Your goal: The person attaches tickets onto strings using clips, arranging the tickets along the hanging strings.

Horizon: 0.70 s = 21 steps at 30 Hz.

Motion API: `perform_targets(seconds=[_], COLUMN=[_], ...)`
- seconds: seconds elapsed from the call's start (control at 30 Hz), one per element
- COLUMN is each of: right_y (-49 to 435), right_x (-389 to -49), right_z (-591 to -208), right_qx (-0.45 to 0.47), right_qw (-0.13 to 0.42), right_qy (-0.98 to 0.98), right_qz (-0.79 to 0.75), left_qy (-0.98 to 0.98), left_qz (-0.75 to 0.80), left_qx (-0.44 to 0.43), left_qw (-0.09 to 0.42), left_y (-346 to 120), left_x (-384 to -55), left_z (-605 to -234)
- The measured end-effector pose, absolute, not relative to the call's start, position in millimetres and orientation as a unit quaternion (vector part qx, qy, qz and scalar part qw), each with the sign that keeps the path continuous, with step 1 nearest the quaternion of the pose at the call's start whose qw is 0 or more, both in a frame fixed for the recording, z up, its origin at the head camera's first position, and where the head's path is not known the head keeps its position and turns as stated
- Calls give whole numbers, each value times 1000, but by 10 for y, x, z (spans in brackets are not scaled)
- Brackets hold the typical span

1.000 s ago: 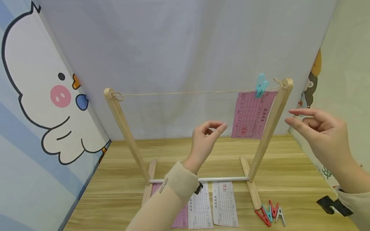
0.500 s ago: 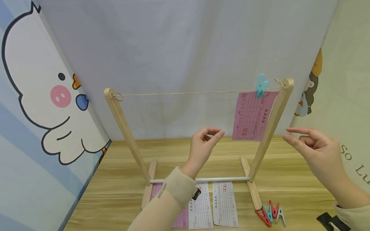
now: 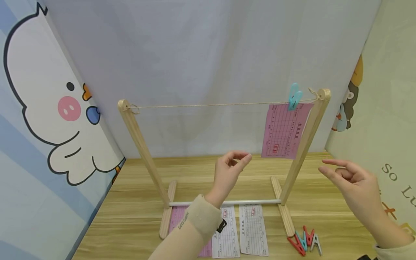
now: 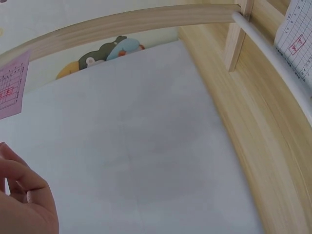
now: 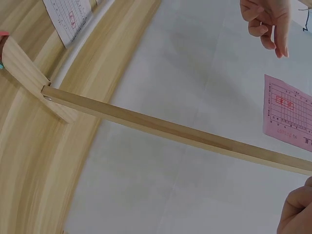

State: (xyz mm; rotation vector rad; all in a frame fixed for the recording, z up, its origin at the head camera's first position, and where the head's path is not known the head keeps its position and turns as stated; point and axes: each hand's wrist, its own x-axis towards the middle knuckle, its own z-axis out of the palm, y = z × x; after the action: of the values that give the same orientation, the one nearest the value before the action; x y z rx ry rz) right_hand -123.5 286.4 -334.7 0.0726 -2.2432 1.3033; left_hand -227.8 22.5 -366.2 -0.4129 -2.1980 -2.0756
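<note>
A pink printed slip (image 3: 282, 131) hangs near the right end of a string (image 3: 201, 105), clipped by a blue clothespin (image 3: 294, 97). Left of the slip and lower than it, my left hand (image 3: 227, 173) hovers with loosely bent fingers and holds nothing. My right hand (image 3: 357, 186) is in the air beyond the right post, its thumb and forefinger apart and nothing between them. In the right wrist view the same slip (image 5: 287, 114) shows beyond the wooden post (image 5: 170, 129). Only part of my left hand (image 4: 27, 195) enters the left wrist view.
The string spans two posts of a wooden stand (image 3: 139, 144) joined by a white rod (image 3: 253, 202). Under the rod lie white slips (image 3: 253, 231) and pink paper (image 3: 177, 216), partly behind my left sleeve. Several clothespins (image 3: 308, 238) lie by the stand's right foot.
Both hands have sunk, the right one farther than the left. My right thumb and forefinger remain apart. The slip and clothespin stay on the string.
</note>
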Motion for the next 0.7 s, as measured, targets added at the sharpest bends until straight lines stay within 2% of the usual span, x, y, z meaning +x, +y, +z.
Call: perform_targets(seconds=[0.7], right_y=[2932], right_x=[-1161], right_z=[-3727], right_qx=[-4], right_qw=[225], right_qy=[-833], right_qz=[505], left_qy=[-716], left_qz=[-686], left_qx=[-124], left_qw=[24], left_y=[167], left_x=[-2225], left_z=[-3878])
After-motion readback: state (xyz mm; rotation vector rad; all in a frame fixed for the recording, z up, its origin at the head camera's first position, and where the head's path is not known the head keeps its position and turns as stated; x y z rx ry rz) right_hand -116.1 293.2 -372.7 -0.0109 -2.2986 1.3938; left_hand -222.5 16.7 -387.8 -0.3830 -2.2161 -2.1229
